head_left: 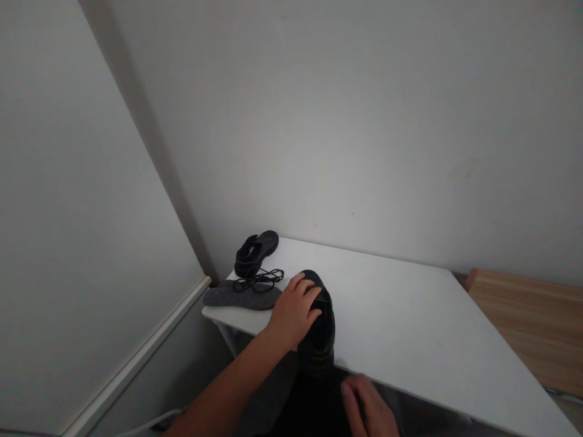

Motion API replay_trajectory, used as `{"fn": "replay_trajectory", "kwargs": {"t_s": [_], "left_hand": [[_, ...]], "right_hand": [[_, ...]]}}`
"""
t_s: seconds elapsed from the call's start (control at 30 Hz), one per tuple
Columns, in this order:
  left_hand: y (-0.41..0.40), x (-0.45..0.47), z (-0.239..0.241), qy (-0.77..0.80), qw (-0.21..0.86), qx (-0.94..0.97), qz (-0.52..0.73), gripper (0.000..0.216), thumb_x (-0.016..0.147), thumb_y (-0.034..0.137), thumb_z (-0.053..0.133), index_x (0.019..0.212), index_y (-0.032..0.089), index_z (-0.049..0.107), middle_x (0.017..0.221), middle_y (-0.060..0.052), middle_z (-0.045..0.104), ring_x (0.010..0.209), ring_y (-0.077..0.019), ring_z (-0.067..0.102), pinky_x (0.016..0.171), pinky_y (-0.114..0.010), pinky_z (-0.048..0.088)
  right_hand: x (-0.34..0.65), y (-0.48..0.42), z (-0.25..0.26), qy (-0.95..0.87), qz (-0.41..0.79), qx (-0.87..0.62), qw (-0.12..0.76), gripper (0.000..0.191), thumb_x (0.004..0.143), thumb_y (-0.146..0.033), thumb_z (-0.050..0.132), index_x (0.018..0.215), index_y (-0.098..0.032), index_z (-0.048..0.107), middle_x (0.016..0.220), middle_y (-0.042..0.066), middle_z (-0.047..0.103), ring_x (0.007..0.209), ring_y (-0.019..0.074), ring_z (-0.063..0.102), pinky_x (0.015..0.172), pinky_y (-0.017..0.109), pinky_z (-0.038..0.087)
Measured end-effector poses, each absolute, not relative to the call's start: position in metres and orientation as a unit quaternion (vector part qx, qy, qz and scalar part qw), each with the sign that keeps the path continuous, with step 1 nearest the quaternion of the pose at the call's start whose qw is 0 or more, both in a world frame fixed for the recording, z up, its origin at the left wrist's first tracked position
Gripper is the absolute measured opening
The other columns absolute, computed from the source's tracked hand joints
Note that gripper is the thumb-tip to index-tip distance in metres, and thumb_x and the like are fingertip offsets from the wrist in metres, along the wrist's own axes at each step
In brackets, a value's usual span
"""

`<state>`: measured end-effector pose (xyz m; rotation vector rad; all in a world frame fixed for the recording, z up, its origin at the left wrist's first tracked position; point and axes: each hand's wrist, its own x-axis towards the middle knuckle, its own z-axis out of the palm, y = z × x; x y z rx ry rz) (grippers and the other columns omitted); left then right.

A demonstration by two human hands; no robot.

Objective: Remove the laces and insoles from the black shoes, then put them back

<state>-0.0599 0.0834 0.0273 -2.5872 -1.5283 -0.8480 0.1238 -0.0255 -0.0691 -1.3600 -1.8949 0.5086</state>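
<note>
A black shoe [325, 321] stands at the near edge of the white table, its toe pointing away from me and its heel at the edge. My left hand [294, 309] lies over the shoe's left side and top, fingers curled across its upper. Just below the table edge, right of the heel, is my right hand [368, 406], with its fingers bent and closed; whatever it may hold is hidden. Left of my left hand lie grey insoles [243, 297], overlapping, with a looped black shoelace [262, 279] on top. The second black shoe [255, 252] rests behind them, without visible laces.
The white table [410, 315] reaches to the wall [364, 121] behind it. A white panel with a ledge [136, 358] runs along the left. At the right, beyond the table's edge, is a wood-grain board [523, 328].
</note>
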Motion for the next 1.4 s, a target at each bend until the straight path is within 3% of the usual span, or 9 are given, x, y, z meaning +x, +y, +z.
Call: {"fn": "replay_trajectory", "kwargs": {"t_s": [0.13, 0.27, 0.37, 0.53, 0.83, 1.0, 1.17, 1.3, 1.4], "left_hand": [[0.107, -0.038, 0.027, -0.502, 0.052, -0.846, -0.172, 0.027, 0.077, 0.022, 0.059, 0.103, 0.014, 0.061, 0.106, -0.01, 0.061, 0.115, -0.0272, 0.045, 0.1, -0.038, 0.037], [0.116, -0.028, 0.021, -0.544, 0.044, -0.83, -0.111, 0.017, 0.079, 0.018, 0.051, 0.091, 0.015, 0.063, 0.094, -0.009, 0.065, 0.096, -0.0235, 0.057, 0.084, -0.035, 0.046], [0.118, -0.029, 0.017, -0.549, 0.038, -0.83, -0.095, 0.019, 0.082, 0.017, 0.046, 0.084, 0.017, 0.064, 0.088, -0.008, 0.067, 0.086, -0.0211, 0.061, 0.077, -0.033, 0.048], [0.123, -0.036, 0.018, -0.554, 0.037, -0.828, -0.076, 0.029, 0.088, 0.017, 0.035, 0.092, 0.019, 0.064, 0.087, -0.008, 0.069, 0.08, -0.0224, 0.065, 0.068, -0.034, 0.049], [0.145, -0.042, 0.032, -0.52, 0.011, -0.852, -0.055, 0.027, 0.088, 0.026, 0.041, 0.095, 0.027, 0.066, 0.091, -0.006, 0.07, 0.084, -0.0243, 0.065, 0.071, -0.035, 0.049], [0.139, -0.052, 0.038, -0.492, -0.016, -0.868, -0.069, 0.025, 0.084, 0.035, 0.051, 0.105, 0.028, 0.063, 0.101, -0.003, 0.069, 0.095, -0.0212, 0.063, 0.081, -0.033, 0.048], [0.108, -0.074, 0.017, -0.462, -0.058, -0.856, -0.224, 0.035, 0.086, 0.034, 0.05, 0.118, 0.021, 0.056, 0.123, -0.003, 0.06, 0.12, -0.0174, 0.047, 0.103, -0.032, 0.037], [0.088, -0.083, -0.001, -0.471, -0.034, -0.849, -0.239, 0.035, 0.088, 0.024, 0.046, 0.122, 0.019, 0.053, 0.131, -0.003, 0.053, 0.128, -0.0162, 0.038, 0.106, -0.032, 0.034], [0.087, -0.082, -0.001, -0.484, -0.013, -0.84, -0.248, 0.039, 0.086, 0.025, 0.049, 0.126, 0.021, 0.049, 0.128, -0.002, 0.055, 0.124, -0.0161, 0.042, 0.105, -0.032, 0.035]], "right_hand": [[0.117, 0.001, -0.038, -0.788, 0.034, -0.494, 0.366, 0.027, 0.085, -0.028, 0.05, 0.112, -0.023, 0.052, 0.115, 0.013, 0.055, 0.099, 0.0233, 0.059, 0.08, 0.038, 0.054], [0.11, 0.018, -0.035, -0.82, 0.018, -0.467, 0.329, 0.025, 0.084, -0.02, 0.051, 0.109, -0.022, 0.051, 0.133, 0.012, 0.043, 0.119, 0.0252, 0.046, 0.094, 0.044, 0.047], [0.106, 0.024, -0.037, -0.828, 0.048, -0.451, 0.33, 0.025, 0.083, -0.014, 0.051, 0.106, -0.021, 0.049, 0.129, 0.011, 0.048, 0.119, 0.024, 0.046, 0.096, 0.045, 0.047], [0.105, 0.027, -0.038, -0.837, 0.066, -0.445, 0.313, 0.047, 0.081, -0.012, 0.053, 0.126, -0.019, 0.042, 0.119, 0.01, 0.057, 0.115, 0.0243, 0.049, 0.096, 0.045, 0.047], [0.106, 0.026, -0.038, -0.83, 0.062, -0.453, 0.319, 0.039, 0.083, -0.016, 0.054, 0.121, -0.018, 0.046, 0.116, 0.011, 0.056, 0.111, 0.0232, 0.051, 0.096, 0.043, 0.047], [0.106, 0.026, -0.035, -0.828, 0.064, -0.451, 0.327, 0.035, 0.083, -0.017, 0.054, 0.117, -0.02, 0.05, 0.113, 0.01, 0.058, 0.106, 0.0225, 0.054, 0.091, 0.041, 0.05], [0.107, 0.028, -0.041, -0.823, 0.062, -0.448, 0.343, 0.033, 0.085, -0.021, 0.052, 0.117, -0.023, 0.05, 0.112, 0.008, 0.059, 0.105, 0.0232, 0.055, 0.089, 0.042, 0.051], [0.108, 0.029, -0.047, -0.826, 0.066, -0.441, 0.345, 0.034, 0.085, -0.022, 0.052, 0.119, -0.024, 0.047, 0.114, 0.009, 0.057, 0.106, 0.0237, 0.054, 0.089, 0.043, 0.05], [0.109, 0.029, -0.048, -0.827, 0.066, -0.44, 0.344, 0.034, 0.086, -0.023, 0.051, 0.12, -0.024, 0.046, 0.114, 0.009, 0.056, 0.106, 0.024, 0.053, 0.089, 0.043, 0.05]]}}
